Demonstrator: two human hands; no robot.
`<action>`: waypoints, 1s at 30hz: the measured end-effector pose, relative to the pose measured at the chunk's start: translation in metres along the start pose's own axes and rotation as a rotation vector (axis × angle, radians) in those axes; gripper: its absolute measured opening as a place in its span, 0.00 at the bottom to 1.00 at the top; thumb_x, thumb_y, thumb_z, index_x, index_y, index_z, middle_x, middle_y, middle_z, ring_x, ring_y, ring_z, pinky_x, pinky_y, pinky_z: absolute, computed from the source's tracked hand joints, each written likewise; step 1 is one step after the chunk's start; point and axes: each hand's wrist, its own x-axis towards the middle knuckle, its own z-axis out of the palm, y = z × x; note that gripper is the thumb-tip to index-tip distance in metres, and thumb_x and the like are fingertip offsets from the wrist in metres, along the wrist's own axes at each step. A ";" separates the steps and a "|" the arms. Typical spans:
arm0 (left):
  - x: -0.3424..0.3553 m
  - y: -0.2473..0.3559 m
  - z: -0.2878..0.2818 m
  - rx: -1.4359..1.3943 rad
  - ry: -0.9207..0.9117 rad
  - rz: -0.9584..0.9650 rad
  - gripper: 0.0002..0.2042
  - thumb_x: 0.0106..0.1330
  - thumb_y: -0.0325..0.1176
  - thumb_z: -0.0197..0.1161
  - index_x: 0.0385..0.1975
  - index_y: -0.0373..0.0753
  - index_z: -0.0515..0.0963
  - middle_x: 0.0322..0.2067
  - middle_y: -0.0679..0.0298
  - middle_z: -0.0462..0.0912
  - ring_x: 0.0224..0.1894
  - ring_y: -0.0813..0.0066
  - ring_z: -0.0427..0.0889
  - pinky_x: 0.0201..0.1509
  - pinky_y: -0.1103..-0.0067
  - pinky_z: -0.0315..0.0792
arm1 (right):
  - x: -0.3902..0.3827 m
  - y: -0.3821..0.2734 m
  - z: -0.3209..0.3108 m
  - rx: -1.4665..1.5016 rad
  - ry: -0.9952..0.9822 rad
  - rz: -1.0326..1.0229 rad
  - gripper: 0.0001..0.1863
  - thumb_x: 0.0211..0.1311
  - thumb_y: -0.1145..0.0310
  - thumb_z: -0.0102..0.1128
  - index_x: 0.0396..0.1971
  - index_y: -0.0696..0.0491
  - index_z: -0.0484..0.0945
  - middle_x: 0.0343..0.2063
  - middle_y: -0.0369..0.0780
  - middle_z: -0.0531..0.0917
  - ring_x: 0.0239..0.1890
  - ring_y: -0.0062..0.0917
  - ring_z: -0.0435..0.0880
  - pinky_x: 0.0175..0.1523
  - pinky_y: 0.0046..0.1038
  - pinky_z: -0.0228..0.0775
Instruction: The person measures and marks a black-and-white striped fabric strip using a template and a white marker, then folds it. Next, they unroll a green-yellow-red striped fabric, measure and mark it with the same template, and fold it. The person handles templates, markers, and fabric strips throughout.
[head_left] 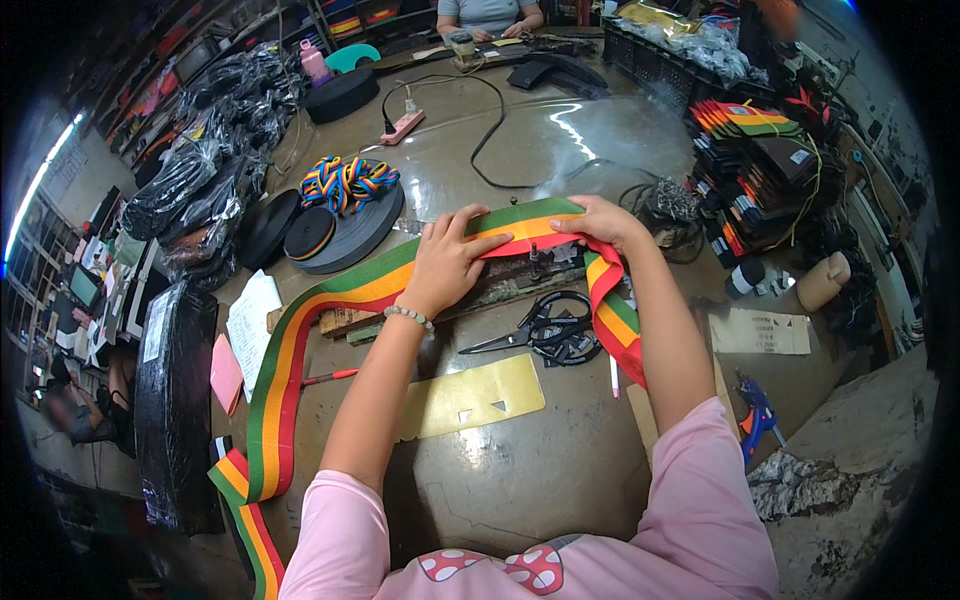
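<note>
A long striped strap [273, 400] in green, yellow and red arches across the bench in front of me. My right hand [606, 226] pinches it at the right, where it folds and hangs down in a twist beside my forearm. My left hand [447, 262], with a beaded bracelet at the wrist, lies over the strap with its fingers apart, the index finger stretched along the yellow stripe. Behind the strap, partly covered, sits a worn wooden block [345, 322] with a small metal post [534, 262]. Black-handled scissors [550, 328] lie below it.
A yellow card [490, 396] and a red pen [330, 377] lie near my left arm. Webbing rolls [362, 238] stand at left, a power strip [403, 127] farther back. Stacked straps [755, 170] and a blue glue gun [758, 418] are at right. Another person [488, 15] sits opposite.
</note>
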 end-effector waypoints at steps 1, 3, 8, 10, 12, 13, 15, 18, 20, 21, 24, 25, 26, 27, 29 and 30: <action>0.000 0.000 0.000 -0.004 -0.008 -0.002 0.25 0.55 0.29 0.61 0.53 0.64 0.82 0.59 0.66 0.70 0.56 0.63 0.69 0.59 0.68 0.63 | 0.000 0.000 0.000 -0.008 -0.005 -0.002 0.17 0.60 0.65 0.70 0.47 0.55 0.80 0.31 0.30 0.83 0.26 0.11 0.74 0.30 0.16 0.65; -0.001 0.000 0.000 -0.006 -0.015 -0.003 0.25 0.56 0.28 0.61 0.54 0.65 0.82 0.60 0.65 0.70 0.57 0.62 0.69 0.59 0.68 0.64 | 0.000 0.000 -0.001 -0.001 0.005 0.006 0.17 0.60 0.65 0.70 0.47 0.55 0.80 0.31 0.30 0.83 0.26 0.11 0.74 0.30 0.16 0.65; -0.002 -0.001 0.002 0.014 0.010 0.018 0.23 0.56 0.30 0.62 0.52 0.63 0.83 0.59 0.66 0.70 0.55 0.64 0.69 0.58 0.69 0.63 | 0.002 0.001 0.000 0.007 0.000 0.010 0.18 0.60 0.66 0.70 0.48 0.55 0.80 0.31 0.30 0.83 0.26 0.11 0.74 0.30 0.16 0.65; -0.002 -0.002 0.002 0.017 0.013 0.022 0.23 0.56 0.30 0.61 0.52 0.63 0.83 0.59 0.66 0.70 0.55 0.64 0.69 0.58 0.70 0.63 | 0.001 0.001 0.000 0.025 0.000 0.006 0.18 0.59 0.66 0.71 0.48 0.55 0.80 0.30 0.30 0.83 0.25 0.11 0.74 0.30 0.16 0.65; -0.002 -0.002 0.002 0.018 0.011 0.022 0.23 0.56 0.30 0.61 0.52 0.63 0.83 0.59 0.66 0.70 0.55 0.64 0.69 0.58 0.70 0.63 | 0.000 -0.001 0.000 0.008 0.008 0.022 0.19 0.59 0.65 0.71 0.48 0.55 0.80 0.30 0.30 0.82 0.25 0.11 0.73 0.29 0.16 0.65; -0.002 -0.002 0.002 0.017 0.008 0.020 0.23 0.56 0.29 0.61 0.52 0.62 0.83 0.59 0.66 0.70 0.55 0.64 0.69 0.58 0.70 0.63 | -0.001 -0.002 0.000 -0.001 0.012 0.029 0.19 0.59 0.65 0.71 0.49 0.55 0.80 0.29 0.30 0.82 0.24 0.11 0.73 0.29 0.16 0.64; -0.003 -0.001 0.002 0.015 0.002 0.016 0.23 0.56 0.29 0.61 0.51 0.62 0.83 0.59 0.66 0.70 0.55 0.64 0.69 0.58 0.69 0.63 | -0.002 -0.003 0.001 -0.015 0.027 0.042 0.19 0.59 0.65 0.71 0.49 0.55 0.80 0.28 0.30 0.82 0.23 0.11 0.72 0.28 0.16 0.64; -0.003 -0.001 0.002 0.012 0.003 0.018 0.22 0.56 0.30 0.61 0.51 0.62 0.83 0.59 0.66 0.71 0.55 0.64 0.69 0.58 0.69 0.63 | -0.004 -0.004 0.000 -0.007 0.023 0.041 0.20 0.59 0.64 0.72 0.49 0.55 0.80 0.28 0.29 0.81 0.23 0.11 0.72 0.28 0.16 0.63; -0.003 -0.001 0.002 0.013 0.018 0.033 0.22 0.56 0.30 0.61 0.51 0.61 0.84 0.59 0.66 0.71 0.56 0.63 0.69 0.58 0.69 0.63 | -0.003 -0.004 0.000 -0.009 0.016 0.039 0.20 0.59 0.64 0.72 0.49 0.55 0.80 0.28 0.29 0.81 0.23 0.11 0.72 0.28 0.16 0.63; -0.003 -0.002 0.002 0.008 0.017 0.030 0.22 0.56 0.30 0.61 0.50 0.61 0.84 0.59 0.66 0.71 0.56 0.63 0.69 0.58 0.69 0.63 | -0.002 -0.003 0.000 -0.019 0.015 0.041 0.20 0.59 0.63 0.72 0.49 0.55 0.80 0.28 0.29 0.82 0.23 0.11 0.72 0.28 0.16 0.64; -0.003 -0.002 0.003 0.013 0.008 0.021 0.22 0.56 0.30 0.62 0.50 0.61 0.84 0.60 0.66 0.71 0.56 0.63 0.69 0.58 0.69 0.63 | 0.000 0.000 -0.001 -0.028 0.014 0.029 0.21 0.58 0.62 0.72 0.49 0.54 0.80 0.29 0.30 0.82 0.24 0.11 0.72 0.29 0.16 0.64; -0.003 -0.002 0.003 0.028 0.004 0.019 0.22 0.56 0.30 0.62 0.50 0.62 0.83 0.60 0.65 0.71 0.56 0.63 0.69 0.58 0.69 0.63 | 0.001 0.000 -0.001 -0.028 0.012 0.034 0.21 0.58 0.62 0.72 0.49 0.54 0.80 0.29 0.30 0.82 0.24 0.11 0.72 0.29 0.16 0.64; -0.003 -0.002 0.003 0.041 -0.008 0.013 0.22 0.56 0.30 0.62 0.50 0.62 0.83 0.60 0.65 0.71 0.56 0.63 0.69 0.58 0.69 0.63 | 0.001 0.000 -0.002 -0.030 0.007 0.021 0.21 0.58 0.62 0.73 0.49 0.54 0.80 0.29 0.30 0.82 0.24 0.11 0.72 0.29 0.16 0.64; -0.004 -0.002 0.002 0.034 -0.005 0.018 0.22 0.56 0.30 0.62 0.50 0.62 0.83 0.60 0.65 0.71 0.56 0.63 0.69 0.58 0.69 0.63 | 0.000 0.000 -0.002 -0.033 0.000 0.019 0.21 0.58 0.61 0.73 0.49 0.54 0.80 0.29 0.30 0.82 0.24 0.11 0.72 0.29 0.16 0.64; -0.004 -0.001 0.000 0.017 -0.013 0.020 0.23 0.55 0.29 0.62 0.51 0.62 0.83 0.60 0.65 0.70 0.57 0.63 0.69 0.59 0.69 0.63 | -0.002 -0.002 -0.003 -0.051 -0.003 0.021 0.22 0.58 0.59 0.73 0.49 0.54 0.80 0.30 0.30 0.82 0.25 0.11 0.72 0.29 0.16 0.64; -0.004 -0.001 -0.001 0.015 -0.013 0.020 0.23 0.55 0.29 0.62 0.51 0.62 0.83 0.60 0.66 0.71 0.57 0.63 0.69 0.59 0.68 0.63 | -0.003 -0.003 -0.002 -0.065 0.001 0.026 0.22 0.58 0.58 0.73 0.49 0.54 0.80 0.30 0.30 0.82 0.25 0.11 0.72 0.29 0.16 0.64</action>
